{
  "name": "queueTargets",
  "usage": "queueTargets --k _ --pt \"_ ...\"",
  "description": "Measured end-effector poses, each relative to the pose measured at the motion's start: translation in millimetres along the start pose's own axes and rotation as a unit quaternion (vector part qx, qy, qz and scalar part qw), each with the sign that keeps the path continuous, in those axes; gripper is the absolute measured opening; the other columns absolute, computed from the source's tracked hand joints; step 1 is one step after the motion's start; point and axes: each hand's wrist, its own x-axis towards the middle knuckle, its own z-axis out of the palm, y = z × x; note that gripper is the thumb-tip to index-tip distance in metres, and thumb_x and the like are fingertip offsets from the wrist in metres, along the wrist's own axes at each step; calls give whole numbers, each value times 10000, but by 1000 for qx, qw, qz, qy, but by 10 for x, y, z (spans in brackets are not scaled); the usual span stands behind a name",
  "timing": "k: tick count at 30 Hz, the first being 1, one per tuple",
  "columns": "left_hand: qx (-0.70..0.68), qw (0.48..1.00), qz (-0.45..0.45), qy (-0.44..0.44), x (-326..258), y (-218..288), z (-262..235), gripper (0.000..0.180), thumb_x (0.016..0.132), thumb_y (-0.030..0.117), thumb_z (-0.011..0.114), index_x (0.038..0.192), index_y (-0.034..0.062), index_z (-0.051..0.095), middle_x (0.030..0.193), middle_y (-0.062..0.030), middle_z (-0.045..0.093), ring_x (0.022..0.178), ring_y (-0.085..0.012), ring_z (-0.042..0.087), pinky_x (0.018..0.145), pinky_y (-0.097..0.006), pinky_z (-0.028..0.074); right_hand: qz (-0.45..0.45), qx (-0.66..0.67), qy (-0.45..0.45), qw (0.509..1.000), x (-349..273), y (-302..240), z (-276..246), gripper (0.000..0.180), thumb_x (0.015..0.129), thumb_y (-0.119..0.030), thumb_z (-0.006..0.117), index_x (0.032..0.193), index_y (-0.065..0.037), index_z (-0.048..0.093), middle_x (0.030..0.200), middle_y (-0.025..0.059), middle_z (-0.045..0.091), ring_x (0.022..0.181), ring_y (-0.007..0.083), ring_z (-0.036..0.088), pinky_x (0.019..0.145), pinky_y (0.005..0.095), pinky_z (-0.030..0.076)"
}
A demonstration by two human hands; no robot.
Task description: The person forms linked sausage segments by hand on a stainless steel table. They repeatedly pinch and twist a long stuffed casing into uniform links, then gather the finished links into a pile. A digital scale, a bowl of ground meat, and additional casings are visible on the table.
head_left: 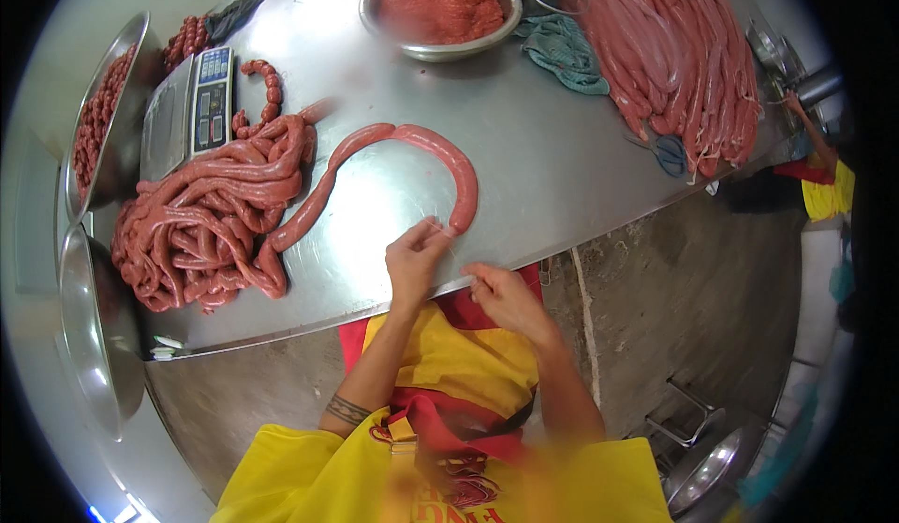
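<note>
A long raw sausage [461, 169] curves across the steel table, its near end at my left hand [417, 259]. The fingers of that hand pinch the sausage's tip. Close by on the right, my right hand [508, 300] is closed, thumb and fingertips together near the table's front edge. A thin pale strand seems to run between the hands; what the right fingers hold is too small to make out. The sausage's other end leads left to a big heap of raw sausage [211, 209].
Behind the heap stand a scale [213, 100] and a short linked sausage [272, 88]. A bowl of ground meat [440, 52], a green cloth [565, 52] and many long sausages [670, 45] lie farther back. Steel basins [94, 326] line the left side. Another person's arm [813, 134] shows far right.
</note>
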Motion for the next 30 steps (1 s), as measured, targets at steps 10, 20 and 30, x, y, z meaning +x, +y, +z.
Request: queueTargets --k 10,20,30 --pt "251 958 95 -101 218 -109 344 194 803 154 710 773 -32 757 721 -291 668 718 -449 711 697 -509 565 53 -213 92 971 -432 428 -1160 189 856 -123 607 785 38 676 633 36 561 625 94 503 564 322 416" --pt "363 862 246 254 512 -352 -1350 784 728 322 906 1351 -10 566 1294 -242 590 1241 -454 524 1057 -549 391 170 -153 15 973 -240 919 -1644 185 934 -139 654 920 40 699 787 202 677 714 287 688 665 436 521" --pt "535 833 126 -69 195 -583 -2317 300 929 350 698 942 52 666 865 -219 720 790 -420 721 697 -562 530 -98 -360 311 874 756 13 300 455 938 -238 741 1284 38 636 1395 264 580 1318 436 523 1091 485 440"
